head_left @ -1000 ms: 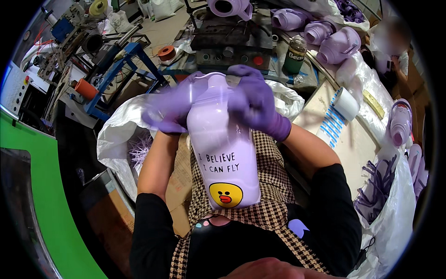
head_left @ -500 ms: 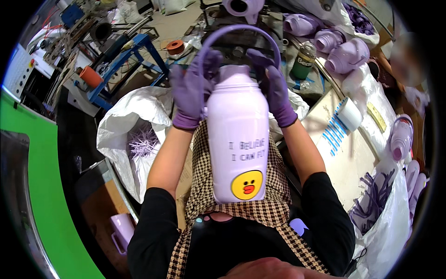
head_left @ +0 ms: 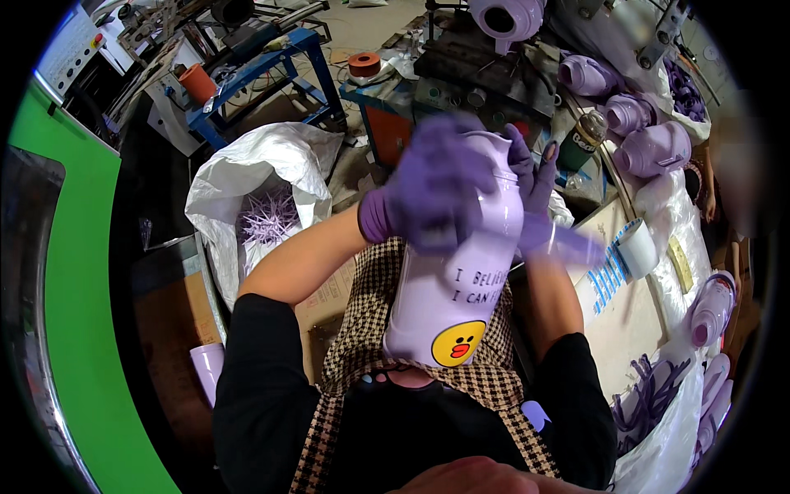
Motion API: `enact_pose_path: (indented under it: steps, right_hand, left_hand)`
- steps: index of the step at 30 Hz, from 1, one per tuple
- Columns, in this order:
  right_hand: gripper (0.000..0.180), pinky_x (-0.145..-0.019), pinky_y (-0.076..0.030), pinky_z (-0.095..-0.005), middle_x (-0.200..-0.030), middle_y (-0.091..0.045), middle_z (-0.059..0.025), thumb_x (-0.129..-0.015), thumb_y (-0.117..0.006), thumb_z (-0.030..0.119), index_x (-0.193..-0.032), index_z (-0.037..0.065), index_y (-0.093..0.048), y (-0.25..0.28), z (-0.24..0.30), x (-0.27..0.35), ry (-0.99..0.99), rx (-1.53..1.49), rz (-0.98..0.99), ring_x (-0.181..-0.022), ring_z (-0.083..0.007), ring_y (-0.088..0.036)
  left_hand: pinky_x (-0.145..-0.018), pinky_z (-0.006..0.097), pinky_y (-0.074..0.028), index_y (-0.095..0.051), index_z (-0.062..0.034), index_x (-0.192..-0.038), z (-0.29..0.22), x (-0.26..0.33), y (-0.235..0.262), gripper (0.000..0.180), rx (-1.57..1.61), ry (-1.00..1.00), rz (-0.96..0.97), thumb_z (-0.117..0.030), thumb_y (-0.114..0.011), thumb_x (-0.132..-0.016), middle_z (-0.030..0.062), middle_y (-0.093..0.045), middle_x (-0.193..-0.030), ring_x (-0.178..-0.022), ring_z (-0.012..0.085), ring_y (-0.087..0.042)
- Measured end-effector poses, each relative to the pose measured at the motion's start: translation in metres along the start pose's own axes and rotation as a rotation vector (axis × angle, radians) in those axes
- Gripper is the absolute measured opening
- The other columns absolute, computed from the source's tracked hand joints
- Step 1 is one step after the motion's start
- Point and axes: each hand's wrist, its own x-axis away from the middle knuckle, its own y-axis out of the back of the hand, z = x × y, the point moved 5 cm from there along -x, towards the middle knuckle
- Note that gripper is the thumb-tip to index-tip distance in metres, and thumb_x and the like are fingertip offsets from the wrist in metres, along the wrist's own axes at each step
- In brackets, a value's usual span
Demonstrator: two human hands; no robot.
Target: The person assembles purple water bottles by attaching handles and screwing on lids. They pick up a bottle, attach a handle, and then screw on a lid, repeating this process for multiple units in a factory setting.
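A lilac bottle (head_left: 428, 309) with dark lettering and a yellow duck-face emblem leans against my lap, its neck tilted to the right. Across its upper body lies my left hand (head_left: 436, 185) in a purple glove, smeared by motion, so its fingers cannot be read. Beside the neck on the far right is my right hand (head_left: 533, 177), also gloved, fingers stretched upward and apart. A purple band-like handle (head_left: 568, 243), blurred, juts out to the right below that hand. How its ends meet the bottle is hidden.
At left, a white sack (head_left: 247, 156) holds spiky lilac pieces (head_left: 267, 216). Ahead stands a dark machine (head_left: 485, 78) with another lilac bottle part (head_left: 506, 20) above. On the right, a board carries a white tape roll (head_left: 636, 247); purple straps (head_left: 650, 399) fill a bag. A green-filled bottle (head_left: 583, 140) stands nearby.
The purple handle has swung from an arch over the bottle to its right side. My left hand has crossed rightward over the bottle, which now tilts right. The view has shifted.
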Motion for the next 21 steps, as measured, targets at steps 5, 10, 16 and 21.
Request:
enact_pose_path:
  steps: [5, 10, 16, 21]
  right_hand:
    - [0.083, -0.108, -0.047, -0.0437, -0.146, -0.053, -0.0218, -0.101, -0.037, 0.067, -0.148, 0.0, -0.042, -0.029, 0.003, -0.005, -0.155, -0.295, 0.02, -0.125, -0.0309, -0.059]
    - [0.044, -0.088, -0.055, -0.0371, -0.11, -0.069, -0.0133, -0.107, -0.04, 0.037, -0.118, 0.001, -0.061, 0.0, 0.011, -0.004, -0.22, -0.14, -0.355, -0.09, -0.0248, -0.067]
    - [0.025, -0.083, -0.047, -0.0274, -0.096, -0.058, -0.0013, -0.093, -0.069, 0.019, -0.109, 0.005, -0.056, -0.008, 0.067, 0.047, 0.189, 0.747, -0.152, -0.09, -0.0099, -0.054]
    - [0.045, -0.105, -0.046, -0.0327, -0.134, -0.059, -0.0075, -0.1, -0.06, 0.027, -0.139, 0.005, -0.053, 0.112, 0.14, 0.173, 0.363, 0.19, -0.601, -0.117, -0.021, -0.059]
  left_hand:
    - [-0.096, 0.041, -0.05, -0.067, 0.0, -0.09, 0.047, 0.015, -0.006, 0.029, 0.307, 0.682, -0.187, -0.028, -0.07, -0.083, 0.0124, -0.068, -0.108, -0.106, 0.0289, -0.063]
    - [-0.085, 0.028, -0.049, -0.069, 0.0071, -0.101, 0.044, 0.01, -0.023, 0.027, 0.439, 0.846, -0.256, -0.017, -0.064, -0.089, 0.0134, -0.063, -0.109, -0.097, 0.0185, -0.062]
    - [-0.104, 0.042, -0.039, -0.069, -0.0024, -0.104, 0.029, 0.012, -0.053, 0.028, 0.29, 0.513, 0.042, -0.024, -0.063, -0.087, 0.0129, -0.062, -0.117, -0.116, 0.0309, -0.057]
    - [-0.121, 0.056, -0.019, -0.079, -0.0158, -0.094, -0.045, 0.05, -0.036, 0.059, 0.449, 0.429, 0.141, -0.061, -0.041, -0.097, 0.0107, -0.064, -0.131, -0.136, 0.0339, -0.047]
